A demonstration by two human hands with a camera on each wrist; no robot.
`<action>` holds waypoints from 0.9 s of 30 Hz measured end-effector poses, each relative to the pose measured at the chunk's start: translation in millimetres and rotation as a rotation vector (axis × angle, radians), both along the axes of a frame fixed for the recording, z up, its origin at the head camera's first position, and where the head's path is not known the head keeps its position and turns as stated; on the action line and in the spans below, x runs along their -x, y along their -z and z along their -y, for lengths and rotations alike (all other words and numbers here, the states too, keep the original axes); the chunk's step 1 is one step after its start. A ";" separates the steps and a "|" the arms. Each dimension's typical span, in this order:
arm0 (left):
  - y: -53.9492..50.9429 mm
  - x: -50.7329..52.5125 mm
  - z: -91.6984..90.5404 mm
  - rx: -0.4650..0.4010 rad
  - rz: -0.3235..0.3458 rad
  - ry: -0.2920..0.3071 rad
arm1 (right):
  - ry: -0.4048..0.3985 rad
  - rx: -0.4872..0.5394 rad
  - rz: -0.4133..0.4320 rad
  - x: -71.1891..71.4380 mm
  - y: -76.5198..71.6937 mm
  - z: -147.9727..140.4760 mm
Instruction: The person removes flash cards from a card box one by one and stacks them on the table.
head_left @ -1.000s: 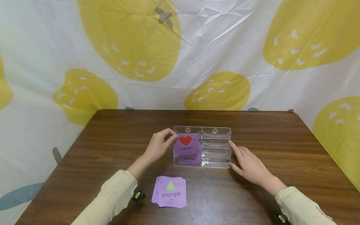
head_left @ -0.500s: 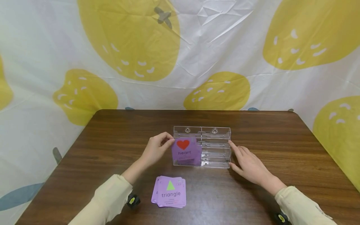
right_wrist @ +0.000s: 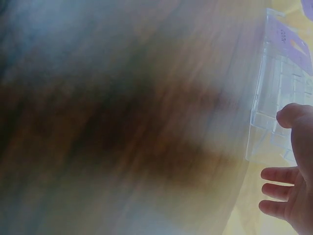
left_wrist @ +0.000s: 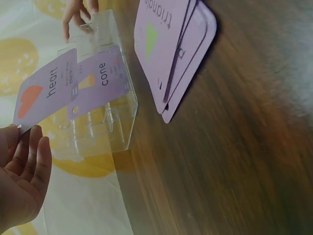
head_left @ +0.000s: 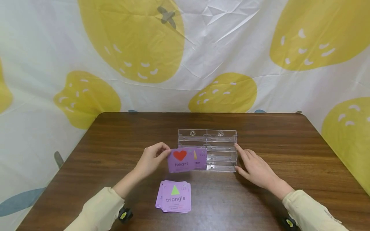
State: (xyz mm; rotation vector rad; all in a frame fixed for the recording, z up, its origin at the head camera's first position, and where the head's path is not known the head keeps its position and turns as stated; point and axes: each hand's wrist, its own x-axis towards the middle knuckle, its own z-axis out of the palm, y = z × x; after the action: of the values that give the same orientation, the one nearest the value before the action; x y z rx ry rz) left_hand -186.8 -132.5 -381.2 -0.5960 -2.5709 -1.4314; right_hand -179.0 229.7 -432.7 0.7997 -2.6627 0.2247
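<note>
Between thumb and fingers my left hand (head_left: 151,159) pinches the heart card (head_left: 180,164) by its upper left corner. This purple card is held in front of the cone card (head_left: 201,158) and overlaps its left part. In the left wrist view the cone card (left_wrist: 103,78) stands in the lower left slot of a clear tiered card holder (head_left: 222,150). My right hand (head_left: 257,169) touches the right side of that holder with its fingertips and thumb, fingers extended. In the right wrist view the thumb of the right hand (right_wrist: 301,156) lies against the clear plastic.
A loose stack of purple cards, with the triangle card (head_left: 177,200) on top, lies on the brown wooden table (head_left: 130,128) in front of the holder. A white curtain (head_left: 138,96) with yellow fruit print hangs behind the table.
My left hand has drawn the heart card left, down and out of the holder, uncovering part of the cone card. The right hand keeps its place on the holder's side.
</note>
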 end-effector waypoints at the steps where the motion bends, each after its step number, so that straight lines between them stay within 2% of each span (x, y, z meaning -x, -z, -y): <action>1: 0.4 -1.3 1.3 0.005 0.002 0.001 | 0.000 -0.002 0.002 -0.2 0.1 0.1; 8: 2.5 -11.3 12.0 0.060 -0.001 0.009 | 0.005 -0.007 0.012 -1.0 0.7 0.3; 14: 8.7 -21.4 21.4 0.064 0.056 0.038 | 0.004 -0.005 0.008 -1.1 0.8 0.1; 22: 18.2 -30.1 32.2 -0.047 0.169 0.073 | 0.006 0.001 0.008 -1.4 0.9 0.1; 27: 22.6 -31.4 36.4 -0.084 0.220 0.051 | 0.005 0.005 0.002 -0.8 0.3 0.4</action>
State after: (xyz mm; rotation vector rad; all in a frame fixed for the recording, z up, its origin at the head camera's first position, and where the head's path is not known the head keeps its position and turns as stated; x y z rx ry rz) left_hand -155.4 -169.0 -403.8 -0.5227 -2.6583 -1.7009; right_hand -178.3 229.3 -433.0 0.7919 -2.6648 0.2316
